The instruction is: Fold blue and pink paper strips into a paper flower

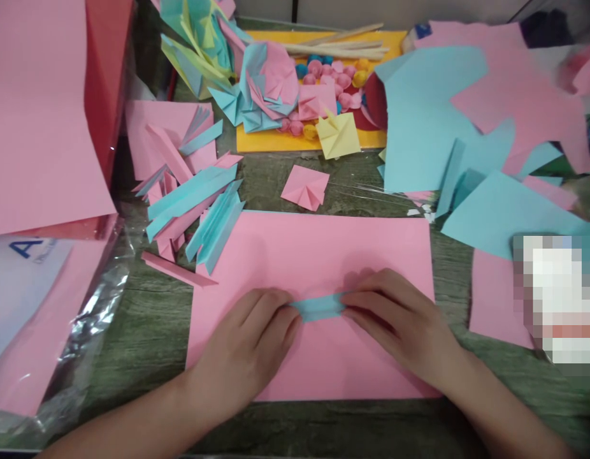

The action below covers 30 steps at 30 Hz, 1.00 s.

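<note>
A narrow folded strip of blue paper [318,307] lies on a large pink sheet [314,255] spread over the table. My left hand [251,344] presses on the strip's left end with curled fingers. The strip's right end is pinned under the closed fingers of my right hand [400,325]. Only the middle of the strip shows between the two hands.
Folded pink and blue strips [194,204] are piled at the left. A small folded pink square [305,187] and a yellow one [338,135] lie beyond the sheet. Blue and pink sheets [433,127] cover the right. An orange board [276,137] holds paper balls [333,76] and wooden sticks [343,43].
</note>
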Available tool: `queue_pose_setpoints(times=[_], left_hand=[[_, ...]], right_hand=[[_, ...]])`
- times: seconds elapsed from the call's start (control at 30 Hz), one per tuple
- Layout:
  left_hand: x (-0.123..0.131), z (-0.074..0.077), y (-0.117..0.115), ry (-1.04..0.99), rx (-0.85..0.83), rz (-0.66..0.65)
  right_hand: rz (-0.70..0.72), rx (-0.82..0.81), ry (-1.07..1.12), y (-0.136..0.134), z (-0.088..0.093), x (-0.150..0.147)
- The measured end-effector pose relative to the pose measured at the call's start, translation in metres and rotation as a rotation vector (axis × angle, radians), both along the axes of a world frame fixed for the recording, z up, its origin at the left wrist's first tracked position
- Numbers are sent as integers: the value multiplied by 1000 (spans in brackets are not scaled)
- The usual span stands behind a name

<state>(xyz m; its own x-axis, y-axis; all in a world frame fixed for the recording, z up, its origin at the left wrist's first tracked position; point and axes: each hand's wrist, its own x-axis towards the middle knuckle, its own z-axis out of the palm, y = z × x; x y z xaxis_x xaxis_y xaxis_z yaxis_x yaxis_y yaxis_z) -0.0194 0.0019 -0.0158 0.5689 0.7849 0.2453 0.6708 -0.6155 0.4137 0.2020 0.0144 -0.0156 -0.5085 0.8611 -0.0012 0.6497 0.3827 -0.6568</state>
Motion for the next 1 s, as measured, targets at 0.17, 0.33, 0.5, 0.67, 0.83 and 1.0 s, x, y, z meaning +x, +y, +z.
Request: queue_pose_setpoints(times=[0.17, 0.33, 0.5, 0.67, 0.83, 1.0], left_hand=[[1, 2, 0, -19, -99, 83], [-4, -1, -1, -38, -185, 112], [-4, 0, 2, -31, -323, 149], [0, 4, 4, 14, -346, 169], [5, 4, 4, 97, -290, 194], [2, 3, 2, 79, -307, 177]], right_hand=[[-94, -24, -7, -1, 0, -3], [-117, -15, 5, 0, 2, -5], [-132, -20, -1, 0, 2, -8], [-132, -11, -17, -3, 1, -12], [-169, 1, -67, -5, -1, -15], [-187, 44, -85, -5, -3, -17]])
